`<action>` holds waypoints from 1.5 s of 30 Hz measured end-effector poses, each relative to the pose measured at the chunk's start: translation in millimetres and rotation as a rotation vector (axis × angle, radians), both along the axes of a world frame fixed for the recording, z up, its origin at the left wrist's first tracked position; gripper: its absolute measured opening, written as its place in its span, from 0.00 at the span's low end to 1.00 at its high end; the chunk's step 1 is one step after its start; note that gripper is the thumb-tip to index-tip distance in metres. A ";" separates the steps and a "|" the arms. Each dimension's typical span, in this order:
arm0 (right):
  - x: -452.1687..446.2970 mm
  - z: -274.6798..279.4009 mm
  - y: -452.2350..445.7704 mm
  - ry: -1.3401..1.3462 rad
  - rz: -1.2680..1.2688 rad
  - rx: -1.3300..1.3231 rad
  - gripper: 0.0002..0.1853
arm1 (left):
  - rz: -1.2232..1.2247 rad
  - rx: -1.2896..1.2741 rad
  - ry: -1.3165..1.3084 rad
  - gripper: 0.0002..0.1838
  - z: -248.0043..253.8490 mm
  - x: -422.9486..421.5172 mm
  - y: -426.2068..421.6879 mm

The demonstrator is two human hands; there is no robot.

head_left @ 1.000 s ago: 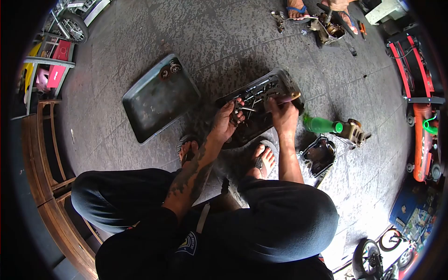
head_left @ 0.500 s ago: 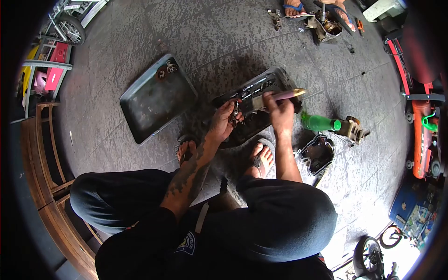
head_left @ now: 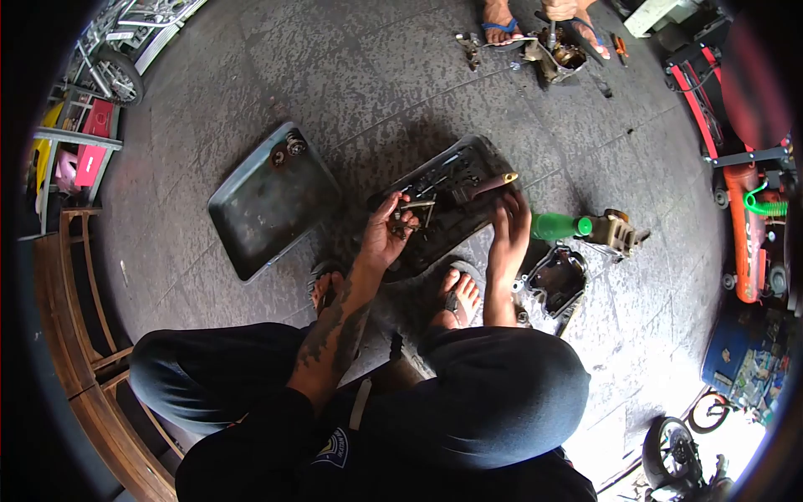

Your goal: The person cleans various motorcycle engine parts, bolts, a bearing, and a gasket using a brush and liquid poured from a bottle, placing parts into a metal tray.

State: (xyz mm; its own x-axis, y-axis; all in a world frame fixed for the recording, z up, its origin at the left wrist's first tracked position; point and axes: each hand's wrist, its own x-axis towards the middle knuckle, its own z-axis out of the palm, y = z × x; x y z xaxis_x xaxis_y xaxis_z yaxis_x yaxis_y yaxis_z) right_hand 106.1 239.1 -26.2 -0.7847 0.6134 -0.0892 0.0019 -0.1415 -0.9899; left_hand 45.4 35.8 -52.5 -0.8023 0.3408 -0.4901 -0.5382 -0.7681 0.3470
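My left hand (head_left: 387,232) is closed round small dark metal parts (head_left: 406,219), above the left part of a black tray (head_left: 456,238). My right hand (head_left: 509,224) is at the tray's right edge, fingers stretched and holding nothing. A brush (head_left: 489,186) with a pinkish handle and yellowish tip lies across the tray, just beyond my right fingers. Dark metal parts lie in the tray behind it. To the right of my right hand, a green bottle (head_left: 559,226) lies on its side.
A grey-green tray (head_left: 259,219) at the left holds two round parts (head_left: 294,144). Right of my feet are an open metal cover (head_left: 559,283) and an engine part (head_left: 617,234). A co-worker's hand (head_left: 559,8) and feet are by an opened casing (head_left: 559,60).
My right hand has let go of the brush, which now lies in the tray, and has moved to the tray's right edge. My left hand still holds the metal parts. The camera view has shifted slightly.
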 end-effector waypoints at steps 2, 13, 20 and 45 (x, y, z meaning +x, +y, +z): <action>38.5 -7.4 -4.3 0.051 -0.147 -0.027 0.26 | -0.018 0.009 0.009 0.09 -8.4 -2.3 -2.2; 33.6 -73.4 72.1 -0.110 -0.444 0.480 0.46 | -0.153 0.240 0.102 0.14 -15.6 3.3 4.5; 47.4 6.2 67.7 -0.085 -0.199 0.644 0.32 | -0.066 0.225 0.091 0.13 -28.4 1.3 9.2; -8.9 164.4 32.8 -0.709 1.153 1.699 0.37 | -0.073 0.006 0.135 0.23 -44.0 0.4 35.8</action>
